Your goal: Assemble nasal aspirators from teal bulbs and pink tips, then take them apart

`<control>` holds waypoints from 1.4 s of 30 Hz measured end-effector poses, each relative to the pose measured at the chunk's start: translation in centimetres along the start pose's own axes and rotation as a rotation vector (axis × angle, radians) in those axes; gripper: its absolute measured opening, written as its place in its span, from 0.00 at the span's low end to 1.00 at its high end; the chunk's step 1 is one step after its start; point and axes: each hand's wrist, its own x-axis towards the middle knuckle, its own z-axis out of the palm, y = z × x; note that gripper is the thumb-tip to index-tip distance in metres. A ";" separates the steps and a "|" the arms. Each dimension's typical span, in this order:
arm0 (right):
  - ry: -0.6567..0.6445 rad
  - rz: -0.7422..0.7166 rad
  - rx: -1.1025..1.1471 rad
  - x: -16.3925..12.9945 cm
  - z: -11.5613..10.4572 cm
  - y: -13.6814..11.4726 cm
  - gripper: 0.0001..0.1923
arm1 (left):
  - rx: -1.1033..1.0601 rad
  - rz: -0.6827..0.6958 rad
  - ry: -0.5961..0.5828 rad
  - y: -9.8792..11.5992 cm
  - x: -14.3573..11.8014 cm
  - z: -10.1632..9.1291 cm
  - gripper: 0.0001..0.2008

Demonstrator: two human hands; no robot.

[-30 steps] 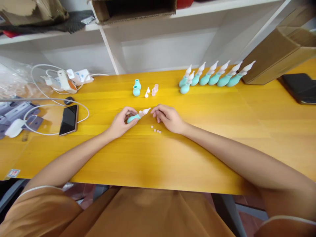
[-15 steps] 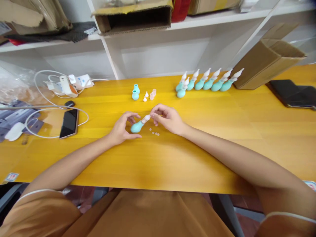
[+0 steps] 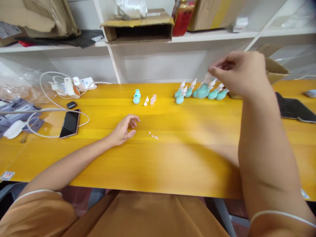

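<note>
My right hand (image 3: 240, 70) is raised over the back right of the table, its thumb and fingers pinched on the tip of a teal bulb nasal aspirator (image 3: 203, 90). The aspirator hangs bulb down, blurred, in front of a row of similar finished aspirators (image 3: 181, 96). My left hand (image 3: 124, 130) rests on the table with its fingers curved apart and nothing in them. Several tiny round discs (image 3: 152, 136) lie to its right. Behind it stand two open teal bulbs (image 3: 136, 98), with two small white tips (image 3: 145, 103) and pinkish clear connectors (image 3: 153, 99) beside them.
A phone (image 3: 70, 123), white cables and chargers (image 3: 85, 83) lie at the left. An open cardboard box (image 3: 276, 72) is partly hidden behind my right hand, near a black pouch or device (image 3: 296, 107). A white shelf (image 3: 197, 37) with boxes runs along the back.
My right hand has carried the aspirator from the middle of the table to the row at the back right. My left hand no longer surrounds the bulb and has barely moved.
</note>
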 end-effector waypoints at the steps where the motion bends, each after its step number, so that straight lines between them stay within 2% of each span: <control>1: -0.025 0.038 -0.039 0.4 0.3 0.5 0.08 | -0.002 -0.006 -0.003 0.1 0.0 0.0 0.25; 6: -0.150 0.078 -0.166 1.6 2.6 2.7 0.09 | -0.005 -0.003 -0.026 0.3 0.1 -0.2 0.22; 10: -0.183 0.105 -0.195 1.6 3.6 3.2 0.12 | 0.006 -0.021 -0.049 0.4 0.1 -0.3 0.20; 15: -0.206 0.097 -0.205 1.5 3.9 3.0 0.14 | 0.040 -0.010 -0.079 0.7 0.2 -0.4 0.19; 24: -0.207 0.066 -0.201 1.8 4.8 3.7 0.13 | 0.071 -0.003 -0.113 1.2 0.4 -0.5 0.17; 30: -0.201 0.002 -0.226 1.5 5.4 3.3 0.15 | 0.076 -0.008 -0.119 1.2 0.4 -0.4 0.17; 42: -0.205 0.000 -0.234 1.7 5.6 4.2 0.13 | 0.069 -0.023 -0.128 1.3 0.4 -0.4 0.17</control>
